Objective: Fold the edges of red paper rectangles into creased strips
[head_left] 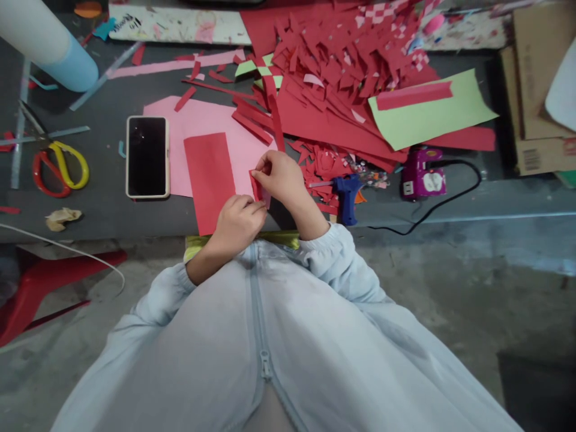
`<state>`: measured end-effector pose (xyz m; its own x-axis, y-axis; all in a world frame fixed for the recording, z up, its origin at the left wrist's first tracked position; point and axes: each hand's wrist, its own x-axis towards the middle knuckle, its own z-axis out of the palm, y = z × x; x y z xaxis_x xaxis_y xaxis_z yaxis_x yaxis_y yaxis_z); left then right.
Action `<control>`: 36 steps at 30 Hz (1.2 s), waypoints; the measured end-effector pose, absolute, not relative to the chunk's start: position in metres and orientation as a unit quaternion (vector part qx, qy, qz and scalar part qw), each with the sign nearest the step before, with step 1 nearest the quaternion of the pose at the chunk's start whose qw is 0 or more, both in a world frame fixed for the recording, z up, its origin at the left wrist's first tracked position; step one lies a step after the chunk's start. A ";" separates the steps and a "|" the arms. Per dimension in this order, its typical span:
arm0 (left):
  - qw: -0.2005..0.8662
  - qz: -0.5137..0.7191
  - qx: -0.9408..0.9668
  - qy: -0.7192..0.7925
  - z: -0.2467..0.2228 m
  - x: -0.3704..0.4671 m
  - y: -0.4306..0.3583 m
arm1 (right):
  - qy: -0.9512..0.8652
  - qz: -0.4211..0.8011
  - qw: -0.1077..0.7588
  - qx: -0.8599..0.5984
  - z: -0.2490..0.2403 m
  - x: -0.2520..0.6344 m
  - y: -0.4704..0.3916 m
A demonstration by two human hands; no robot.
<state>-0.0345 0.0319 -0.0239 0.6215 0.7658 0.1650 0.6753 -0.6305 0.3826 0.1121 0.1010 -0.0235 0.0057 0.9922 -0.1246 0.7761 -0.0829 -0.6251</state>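
My right hand (282, 177) pinches the upper end of a small red paper strip (257, 189) between thumb and fingertips. At the strip's lower end, the fingers of my left hand (240, 221) are closed on it, partly hiding it. A red paper rectangle (209, 174) lies just left of the strip, its lower right corner under my left hand. Beneath these is a larger pink paper sheet (179, 117). Narrow red strips lie beyond my right hand, and a blue glue gun (348, 198) rests to its right.
A phone (147, 157) and scissors (58, 157) lie on the left. Red paper cuttings (333, 54) pile up at the back. On the right are a green sheet (432, 117), a purple corded device (423, 174) and cardboard (542, 72). A white-blue bottle (49, 45) stands far left.
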 end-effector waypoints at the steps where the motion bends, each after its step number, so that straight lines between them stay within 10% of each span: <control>1: 0.147 0.163 0.886 0.409 -0.022 -0.034 0.032 | -0.657 0.284 0.200 -0.669 -0.022 0.114 0.100; 18: 0.374 0.474 0.550 0.577 0.026 -0.076 0.076 | -0.626 0.518 0.308 -0.495 0.021 0.135 0.062; 36: 0.452 0.439 0.496 0.597 0.027 -0.092 0.061 | -0.489 0.600 0.356 -0.523 0.022 0.136 0.057</control>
